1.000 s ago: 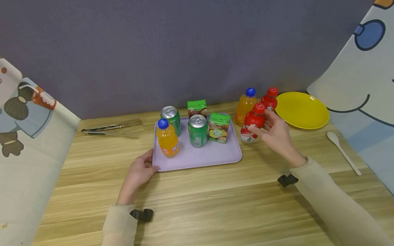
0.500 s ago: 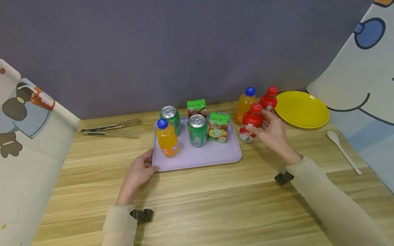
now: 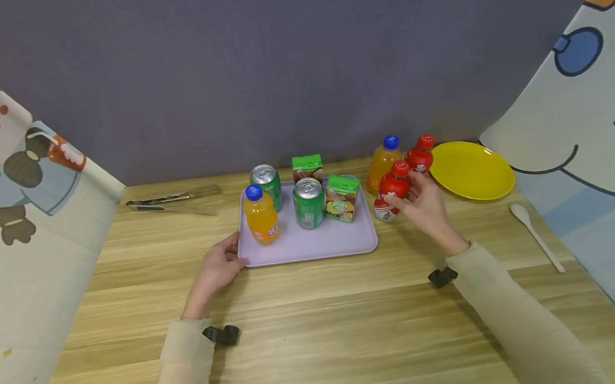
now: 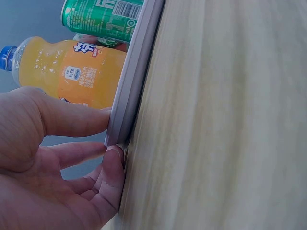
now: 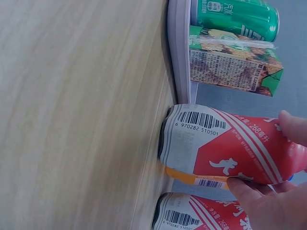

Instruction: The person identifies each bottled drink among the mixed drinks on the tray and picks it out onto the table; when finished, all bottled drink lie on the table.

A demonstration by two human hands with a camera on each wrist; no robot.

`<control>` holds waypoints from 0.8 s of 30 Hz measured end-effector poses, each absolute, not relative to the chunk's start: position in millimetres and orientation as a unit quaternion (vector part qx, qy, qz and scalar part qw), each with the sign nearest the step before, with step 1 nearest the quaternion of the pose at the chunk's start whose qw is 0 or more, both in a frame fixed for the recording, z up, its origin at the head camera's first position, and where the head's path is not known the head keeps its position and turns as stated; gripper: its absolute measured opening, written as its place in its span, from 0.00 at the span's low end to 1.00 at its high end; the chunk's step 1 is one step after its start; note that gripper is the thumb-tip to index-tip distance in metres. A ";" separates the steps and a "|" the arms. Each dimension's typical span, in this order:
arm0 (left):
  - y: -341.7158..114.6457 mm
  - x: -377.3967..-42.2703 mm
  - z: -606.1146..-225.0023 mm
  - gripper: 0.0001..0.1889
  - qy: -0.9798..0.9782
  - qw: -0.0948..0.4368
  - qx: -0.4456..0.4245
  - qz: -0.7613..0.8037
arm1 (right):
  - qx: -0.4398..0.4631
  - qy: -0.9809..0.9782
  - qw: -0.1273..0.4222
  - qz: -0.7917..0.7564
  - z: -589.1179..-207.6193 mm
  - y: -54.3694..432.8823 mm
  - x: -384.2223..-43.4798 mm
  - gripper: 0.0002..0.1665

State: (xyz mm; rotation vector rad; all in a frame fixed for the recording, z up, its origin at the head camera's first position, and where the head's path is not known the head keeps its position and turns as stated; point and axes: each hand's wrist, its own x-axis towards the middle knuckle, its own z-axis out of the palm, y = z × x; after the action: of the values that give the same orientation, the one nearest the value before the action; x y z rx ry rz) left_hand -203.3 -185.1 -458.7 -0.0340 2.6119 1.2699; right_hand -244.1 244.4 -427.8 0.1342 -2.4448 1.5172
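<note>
My right hand [image 3: 425, 207] grips a red-and-white bottle [image 3: 396, 182] with a red cap, thumb on one side and fingers on the other. In the right wrist view this bottle [image 5: 225, 143] stands upright, its base close to the table, just beyond the tray's right end. At the opposite end, my left hand [image 3: 220, 267] pinches the rim of the lilac tray [image 3: 312, 250]; in the left wrist view the thumb is over the rim [image 4: 129, 91] and fingers are below it. On the tray are an orange soda bottle [image 3: 261, 220], two green cans [image 3: 309, 207] and two green-topped drink cartons [image 3: 342, 201].
Behind the gripped bottle stand another orange soda bottle [image 3: 381, 168] and a second red bottle [image 3: 420, 158]. A yellow plate [image 3: 471, 171] lies at the back right, a white spoon [image 3: 539, 240] in front of it. Metal tongs [image 3: 175, 201] lie back left. A grey wall closes the back.
The right hand and the red bottle it holds have shifted slightly left and down toward the table, then stayed still. The left hand and tray have not moved.
</note>
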 end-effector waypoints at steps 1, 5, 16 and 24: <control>-185.1 -203.2 -458.6 0.36 0.893 0.118 -0.012 0.434 | 0.046 -0.841 0.129 0.524 -427.8 244.3 -244.1 0.40; -185.2 -203.2 -457.9 0.36 0.894 0.120 -0.011 0.432 | 0.043 -0.841 0.122 0.526 -427.8 244.1 -243.9 0.41; -184.8 -203.1 -456.5 0.36 0.898 0.121 -0.010 0.423 | 0.048 -0.854 0.133 0.501 -427.8 244.8 -242.2 0.40; -184.9 -203.0 -456.6 0.36 0.898 0.120 -0.011 0.423 | 0.053 -0.859 0.133 0.492 -426.4 244.7 -241.2 0.41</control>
State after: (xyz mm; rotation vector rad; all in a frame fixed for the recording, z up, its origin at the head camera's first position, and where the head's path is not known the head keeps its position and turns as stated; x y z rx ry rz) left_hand -203.0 -184.9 -456.6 -0.0315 2.6233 1.2364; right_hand -241.2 244.7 -426.4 0.1526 -2.4913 1.4257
